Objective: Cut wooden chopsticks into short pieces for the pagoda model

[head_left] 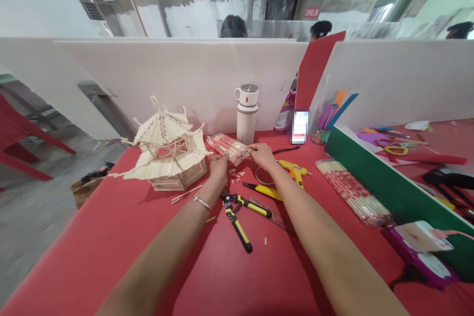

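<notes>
A plastic-wrapped pack of wooden chopsticks (226, 146) with red-and-white bands lies slanted on the red table, between my hands. With bent fingers, my left hand (218, 170) grips its near side. The fingertips of my right hand (262, 153) pinch the clear wrap at the pack's right end. To the left stands a pavilion model (163, 148) built of thin wooden sticks, with a tiered roof. Black-and-yellow pliers (237, 227) lie with handles spread below my left hand, their jaws partly hidden by it. A yellow utility knife (267, 191) rests partly under my right forearm.
A white cup-topped flask (246, 121) stands behind the pack. A yellow glue gun (294, 170) lies right of my right wrist. Further right are another chopstick pack (353, 190), a green divider (385, 177) and a power bank (422, 237). A lit phone (299, 127) leans at the back.
</notes>
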A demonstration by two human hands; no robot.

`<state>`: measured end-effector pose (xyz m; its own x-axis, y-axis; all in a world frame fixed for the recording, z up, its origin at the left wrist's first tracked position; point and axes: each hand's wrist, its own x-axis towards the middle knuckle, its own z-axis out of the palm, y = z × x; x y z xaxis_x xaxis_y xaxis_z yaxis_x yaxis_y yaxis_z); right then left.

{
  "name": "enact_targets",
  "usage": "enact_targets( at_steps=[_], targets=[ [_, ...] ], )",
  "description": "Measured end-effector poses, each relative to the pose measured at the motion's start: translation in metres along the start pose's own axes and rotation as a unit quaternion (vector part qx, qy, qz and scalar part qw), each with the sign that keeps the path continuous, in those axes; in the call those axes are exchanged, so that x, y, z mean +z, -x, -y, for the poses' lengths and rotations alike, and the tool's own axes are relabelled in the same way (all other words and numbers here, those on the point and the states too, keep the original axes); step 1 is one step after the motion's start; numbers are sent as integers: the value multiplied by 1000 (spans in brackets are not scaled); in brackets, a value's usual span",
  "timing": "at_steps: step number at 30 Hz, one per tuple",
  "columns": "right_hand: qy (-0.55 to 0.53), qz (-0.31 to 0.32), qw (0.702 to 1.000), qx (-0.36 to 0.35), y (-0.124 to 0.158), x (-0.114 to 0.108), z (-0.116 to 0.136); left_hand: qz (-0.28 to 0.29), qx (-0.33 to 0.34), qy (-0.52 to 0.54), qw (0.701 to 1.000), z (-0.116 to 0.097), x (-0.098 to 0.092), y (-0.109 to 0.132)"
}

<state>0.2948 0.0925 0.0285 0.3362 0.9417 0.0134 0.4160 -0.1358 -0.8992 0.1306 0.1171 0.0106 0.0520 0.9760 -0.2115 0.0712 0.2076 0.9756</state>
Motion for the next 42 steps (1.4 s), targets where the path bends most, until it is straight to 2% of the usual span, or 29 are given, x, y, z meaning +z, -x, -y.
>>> enact_targets(
  at_steps=[3,5,11,15,20,23,27,30,34,35,39,42],
  targets=[
    [-63,25,997,33,2,6,-3,68,-109,88,988,-7,0,5],
    [-98,35,993,59,2,8,-5,98,-156,133,974,-12,0,7],
    [-126,37,986,105,2,0,-12,87,-214,215,949,-18,0,9],
    [-90,25,993,74,5,-3,-15,87,-208,242,944,-17,-1,14],
    [22,-3,998,-51,20,-7,-9,110,-173,247,947,-15,-1,21],
    [96,-1,984,-148,27,-9,1,114,-148,238,953,-15,-1,23],
    [183,62,954,-230,26,-8,10,115,-120,218,962,-14,-2,28],
    [216,84,943,-238,21,-6,14,84,-93,210,970,-9,1,34],
    [241,71,941,-226,17,-1,23,-34,-65,193,978,-1,11,40],
    [246,68,941,-222,16,-1,25,-45,-67,176,981,0,13,39],
    [281,106,928,-219,13,-2,28,-28,-68,127,989,-1,11,33],
    [333,135,907,-219,14,-5,23,-40,-65,122,990,-5,3,27]
  ],
)
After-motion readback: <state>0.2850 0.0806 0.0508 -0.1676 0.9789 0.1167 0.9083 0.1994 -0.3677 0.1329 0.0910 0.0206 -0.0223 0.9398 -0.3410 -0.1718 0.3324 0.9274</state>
